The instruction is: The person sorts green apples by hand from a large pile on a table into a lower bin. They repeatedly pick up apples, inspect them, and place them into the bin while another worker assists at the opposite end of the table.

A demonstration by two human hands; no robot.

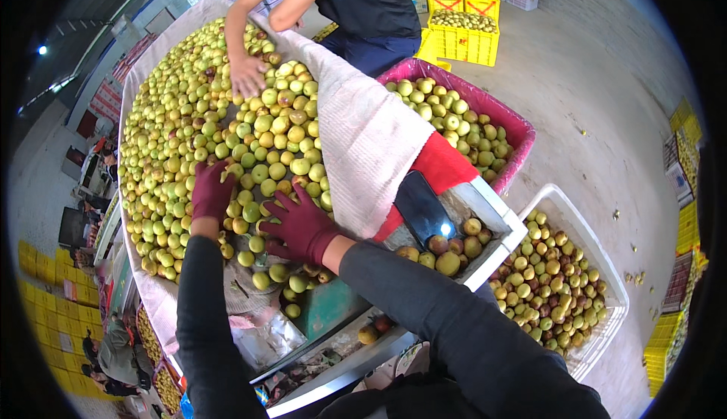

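Note:
Many round green-yellow fruits, some with brown patches, cover a sorting table lined with pale cloth. My left hand, in a maroon glove, rests among the fruits with its fingers bent; a fruit shows at its fingertips, and whether it is gripped cannot be told. To the right, my right hand, gloved alike, lies over the fruits with fingers spread. A few loose fruits lie just below it, near the table's green surface.
A co-worker's bare hand touches the fruits at the far side. A smartphone lies in a corner tray with browner fruits. At right stand a pink-lined crate and a white crate, both holding fruit. Yellow crates stand behind.

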